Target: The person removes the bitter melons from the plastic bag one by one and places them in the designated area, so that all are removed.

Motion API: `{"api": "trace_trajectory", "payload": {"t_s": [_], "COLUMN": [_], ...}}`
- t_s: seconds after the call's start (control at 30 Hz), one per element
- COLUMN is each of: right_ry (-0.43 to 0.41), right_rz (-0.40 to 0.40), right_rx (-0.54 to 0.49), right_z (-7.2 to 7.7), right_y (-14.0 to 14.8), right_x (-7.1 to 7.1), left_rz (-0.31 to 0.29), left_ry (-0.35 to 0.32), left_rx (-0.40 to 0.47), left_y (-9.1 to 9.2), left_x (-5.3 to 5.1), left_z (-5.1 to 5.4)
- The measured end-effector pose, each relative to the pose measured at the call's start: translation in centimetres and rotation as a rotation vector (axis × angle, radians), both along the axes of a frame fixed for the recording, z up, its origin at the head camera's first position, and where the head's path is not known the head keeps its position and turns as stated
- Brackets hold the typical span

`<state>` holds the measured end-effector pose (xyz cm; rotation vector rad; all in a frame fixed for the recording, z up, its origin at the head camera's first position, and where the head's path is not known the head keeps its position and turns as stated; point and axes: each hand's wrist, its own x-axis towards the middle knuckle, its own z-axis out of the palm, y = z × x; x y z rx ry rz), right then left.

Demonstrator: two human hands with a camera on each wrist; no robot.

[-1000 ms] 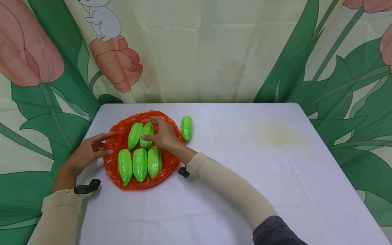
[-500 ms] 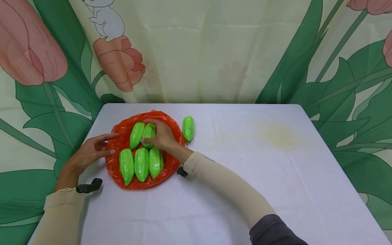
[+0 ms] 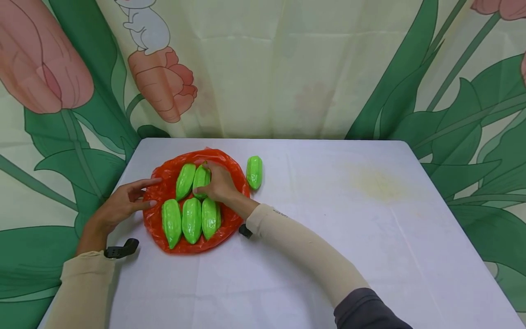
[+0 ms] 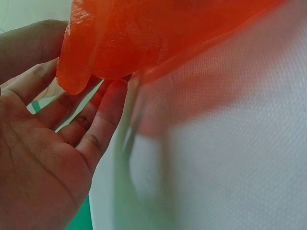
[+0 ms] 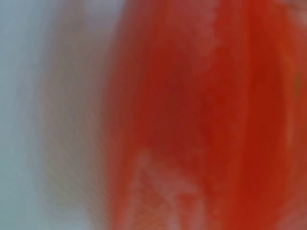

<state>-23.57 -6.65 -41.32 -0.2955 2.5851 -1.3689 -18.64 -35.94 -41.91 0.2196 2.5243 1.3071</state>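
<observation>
In the head view a red plastic bag (image 3: 154,224), opened into a round shape, lies at the table's left side. Several glossy green ribbed fruits, like star fruits (image 3: 191,220), lie in it in two rows. My right hand (image 3: 222,183) pinches the right-hand star fruit (image 3: 201,179) of the far row between thumb and fingers. My left hand (image 3: 121,203) holds the bag's left edge. In the left wrist view, the left hand (image 4: 43,148) has the red bag's rim (image 4: 76,62) between thumb and fingers. The right wrist view is blurred, filled mostly by the red bag (image 5: 192,96).
One more star fruit (image 3: 254,172) lies on the white-covered table (image 3: 328,228), just right of the bag. A printed cloth (image 3: 267,68) with flowers and a rabbit hangs behind the table's far edge.
The right hand's fingers have drawn in around the far-row star fruit. The left hand stays at the bag's edge. The head view has shifted slightly, moving the scene a little right.
</observation>
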Motion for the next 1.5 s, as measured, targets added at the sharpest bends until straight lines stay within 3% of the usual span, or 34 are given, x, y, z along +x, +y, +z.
{"api": "trace_trajectory", "payload": {"t_s": [0.2,0.47,0.93,1.5], "right_ry": [-0.026,0.014,-0.041,-0.011], "right_rz": [-0.022,0.002,0.008,-0.015], "right_rx": [-0.026,-0.01,-0.139,-0.218], "right_z": [0.2,0.7,1.6,3.0], "right_y": [0.3,0.5,1.3,4.3], "right_x": [0.3,0.6,1.1,0.7], "left_rz": [0.005,0.004,0.0,0.006], "left_ry": [0.0,0.006,0.034,0.009], "left_rx": [0.0,-0.004,0.009,-0.008], "left_y": [0.1,0.1,0.0,-0.1], "left_x": [0.1,0.0,0.2,0.0], "left_z": [0.1,0.2,0.1,0.1]}}
